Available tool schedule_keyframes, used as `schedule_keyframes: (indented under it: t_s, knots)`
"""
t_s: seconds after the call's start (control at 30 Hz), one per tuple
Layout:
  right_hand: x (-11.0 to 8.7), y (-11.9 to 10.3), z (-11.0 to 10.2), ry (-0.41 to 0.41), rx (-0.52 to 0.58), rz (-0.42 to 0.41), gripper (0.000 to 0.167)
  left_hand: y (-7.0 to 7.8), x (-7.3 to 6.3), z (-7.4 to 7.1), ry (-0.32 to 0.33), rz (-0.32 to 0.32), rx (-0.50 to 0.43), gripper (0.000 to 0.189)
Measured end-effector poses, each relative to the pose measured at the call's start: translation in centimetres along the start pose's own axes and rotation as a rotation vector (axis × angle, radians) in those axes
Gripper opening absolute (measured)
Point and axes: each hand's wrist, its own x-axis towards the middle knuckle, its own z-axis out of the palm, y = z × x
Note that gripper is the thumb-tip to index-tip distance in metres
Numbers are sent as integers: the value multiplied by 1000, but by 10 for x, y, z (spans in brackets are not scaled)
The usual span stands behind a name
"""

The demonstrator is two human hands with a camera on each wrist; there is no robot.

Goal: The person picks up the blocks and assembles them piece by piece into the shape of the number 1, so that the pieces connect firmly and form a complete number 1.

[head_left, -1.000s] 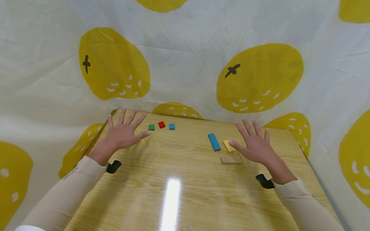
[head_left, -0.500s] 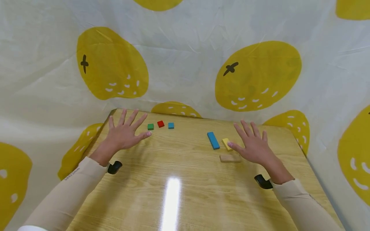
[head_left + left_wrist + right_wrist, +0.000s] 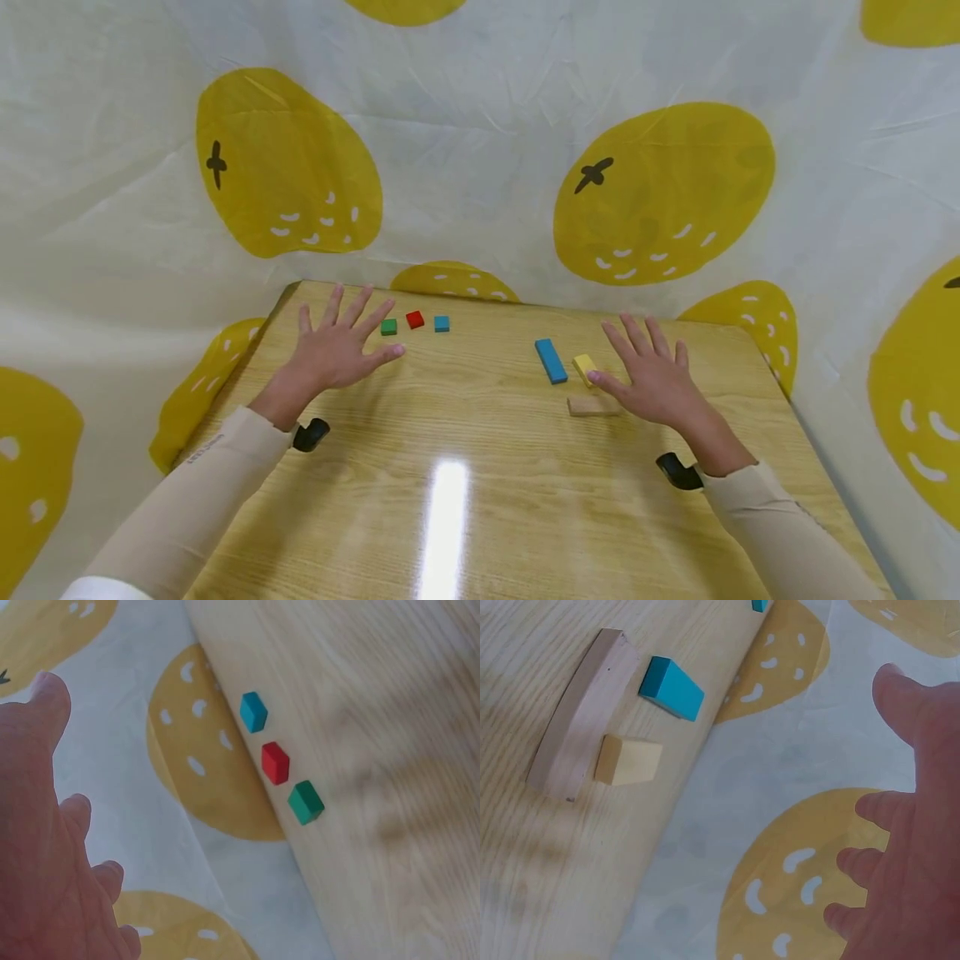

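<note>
Fingers spread, my left hand (image 3: 330,354) hovers above the table's far left part and holds nothing. Just right of it a green block (image 3: 388,327), a red block (image 3: 415,319) and a small blue block (image 3: 442,323) lie in a row, also seen in the left wrist view. My right hand (image 3: 656,379) is likewise spread and empty in the air at the right. Near its thumb are a yellow block (image 3: 583,369), a longer blue block (image 3: 551,361) and a plain wooden block (image 3: 592,406). In the head view the right hand partly covers the yellow and wooden blocks.
The wooden table (image 3: 480,433) reaches back to a hanging cloth (image 3: 465,167) with yellow fruit prints, which also runs along both sides. A bright light reflection lies on the tabletop. Each wrist wears a black mount (image 3: 311,434).
My left hand has shifted slightly to the right, closer to the green block. The right hand stays nearly still, and the whole head view has drifted a little. The blocks keep their places.
</note>
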Motion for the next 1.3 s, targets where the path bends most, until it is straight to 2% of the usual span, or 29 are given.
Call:
schedule_keyframes:
  t_s: [0.27,0.67,1.3]
  knots:
    - [-2,2,2,8,-1,-5,88,11,8,9,-2,19,-5,86]
    - [-4,10,8,27,6,-3,87,30,10,15,-9,40,-25,84]
    - [-11,21,17,-24,29,44,87,51,20,33,-9,79,-35,82]
